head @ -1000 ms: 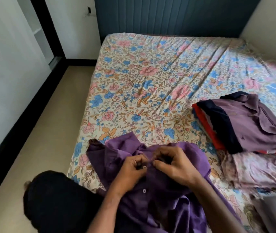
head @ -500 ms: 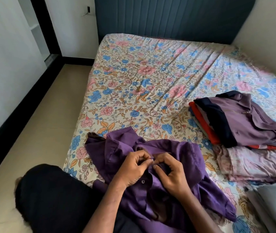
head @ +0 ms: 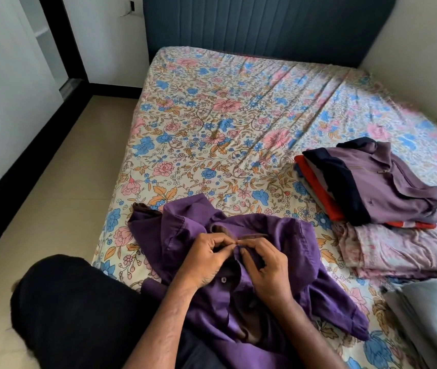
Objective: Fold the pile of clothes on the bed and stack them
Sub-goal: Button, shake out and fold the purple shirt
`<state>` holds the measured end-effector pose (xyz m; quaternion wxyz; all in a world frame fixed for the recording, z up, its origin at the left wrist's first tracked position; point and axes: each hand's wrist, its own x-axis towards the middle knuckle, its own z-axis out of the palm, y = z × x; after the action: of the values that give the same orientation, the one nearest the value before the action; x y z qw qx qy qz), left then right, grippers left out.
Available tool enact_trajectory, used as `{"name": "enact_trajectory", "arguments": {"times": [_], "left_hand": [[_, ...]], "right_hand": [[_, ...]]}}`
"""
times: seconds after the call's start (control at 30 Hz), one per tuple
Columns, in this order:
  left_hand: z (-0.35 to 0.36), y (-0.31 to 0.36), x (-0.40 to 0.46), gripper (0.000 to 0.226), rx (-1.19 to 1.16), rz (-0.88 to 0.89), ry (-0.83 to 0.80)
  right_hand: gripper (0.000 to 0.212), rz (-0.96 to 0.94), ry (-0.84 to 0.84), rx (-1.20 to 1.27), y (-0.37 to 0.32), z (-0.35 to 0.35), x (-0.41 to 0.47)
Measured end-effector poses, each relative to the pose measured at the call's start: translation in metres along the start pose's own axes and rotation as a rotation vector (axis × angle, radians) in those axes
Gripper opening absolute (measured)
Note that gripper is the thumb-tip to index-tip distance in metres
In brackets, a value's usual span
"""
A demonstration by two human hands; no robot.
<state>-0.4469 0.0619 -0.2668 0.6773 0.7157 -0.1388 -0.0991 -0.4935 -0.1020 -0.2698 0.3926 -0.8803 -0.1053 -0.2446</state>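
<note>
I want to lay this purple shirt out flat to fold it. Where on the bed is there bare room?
The bare floral sheet between the purple shirt, the headboard and the folded stack is free. The right side is crowded: the stack, a pink floral cloth and grey fabric. Both hands pinch the shirt's placket.

Bare bedsheet (head: 212,123) ahead; folded stack (head: 366,187) blocks right side.

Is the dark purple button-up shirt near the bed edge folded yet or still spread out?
Not folded. The dark purple button-up shirt lies rumpled, front up, while the left hand and right hand pinch its placket at the collar.
</note>
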Motion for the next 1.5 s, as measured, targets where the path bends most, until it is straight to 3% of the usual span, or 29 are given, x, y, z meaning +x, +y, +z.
{"name": "enact_trajectory", "arguments": {"times": [0.23, 0.37, 0.43, 0.6, 0.77, 0.87, 1.0, 1.13, 1.33, 1.43, 1.5], "left_hand": [[0.000, 0.003, -0.005, 0.024, -0.067, -0.001, -0.044], [0.003, -0.002, -0.004, 0.003, -0.012, -0.003, -0.003], [0.004, -0.003, -0.002, 0.007, 0.005, -0.002, 0.010], [0.004, -0.002, -0.006, 0.007, 0.005, 0.010, -0.021], [0.006, 0.001, -0.008, 0.016, -0.035, 0.026, -0.041], [0.003, 0.000, -0.006, 0.014, -0.097, 0.004, -0.015], [0.000, 0.003, -0.006, 0.018, -0.204, -0.066, -0.101], [-0.002, 0.003, -0.006, 0.013, -0.218, -0.041, -0.087], [-0.003, 0.005, -0.007, 0.021, -0.267, -0.047, -0.050], [0.000, 0.007, -0.005, 0.028, -0.262, -0.066, -0.005], [0.000, 0.008, -0.004, 0.023, -0.253, -0.084, 0.041]], "right_hand": [[0.012, 0.057, -0.033, -0.013, -0.004, -0.001, 0.004], [0.011, 0.153, -0.043, -0.035, -0.007, -0.002, 0.007], [0.010, 0.191, -0.069, -0.031, -0.010, -0.004, 0.009], [0.009, 0.349, -0.279, 0.048, -0.022, -0.028, 0.026], [0.012, 0.233, -0.462, -0.265, -0.032, -0.030, 0.043], [0.014, 0.246, -0.499, -0.224, -0.035, -0.027, 0.045], [0.015, 0.209, -0.602, -0.112, -0.035, -0.039, 0.050], [0.008, 0.066, -0.545, -0.166, -0.033, -0.036, 0.055], [0.002, 0.237, -0.467, -0.068, -0.024, -0.036, 0.055], [0.016, 0.230, -0.389, -0.081, -0.028, -0.039, 0.056], [0.030, 0.161, -0.222, -0.191, -0.034, -0.043, 0.053]]}}
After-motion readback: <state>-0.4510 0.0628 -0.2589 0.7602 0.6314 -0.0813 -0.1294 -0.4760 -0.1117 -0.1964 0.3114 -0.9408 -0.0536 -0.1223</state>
